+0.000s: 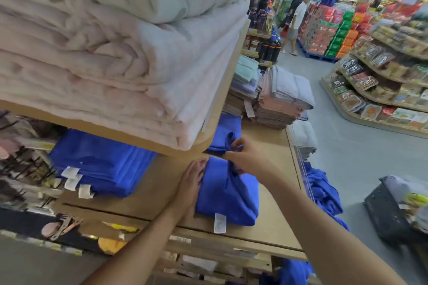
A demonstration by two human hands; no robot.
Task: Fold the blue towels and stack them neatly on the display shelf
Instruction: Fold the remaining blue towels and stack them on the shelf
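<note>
A blue towel (229, 194) lies half folded on the wooden display shelf (159, 190), its white label hanging at the front edge. My left hand (193, 180) rests flat against the towel's left side. My right hand (245, 157) pinches a raised fold of blue cloth at the towel's far end. A stack of folded blue towels (99, 164) with white labels sits to the left under the upper shelf. Another blue towel (225, 134) lies behind my right hand. Loose blue towels (324, 192) hang off the shelf's right side.
An upper shelf (206, 127) loaded with thick pale blankets overhangs the work area on the left. Stacks of grey, pink and brown towels (280, 99) stand at the back right. A dark basket (389, 213) sits on the aisle floor; shoppers stand far off.
</note>
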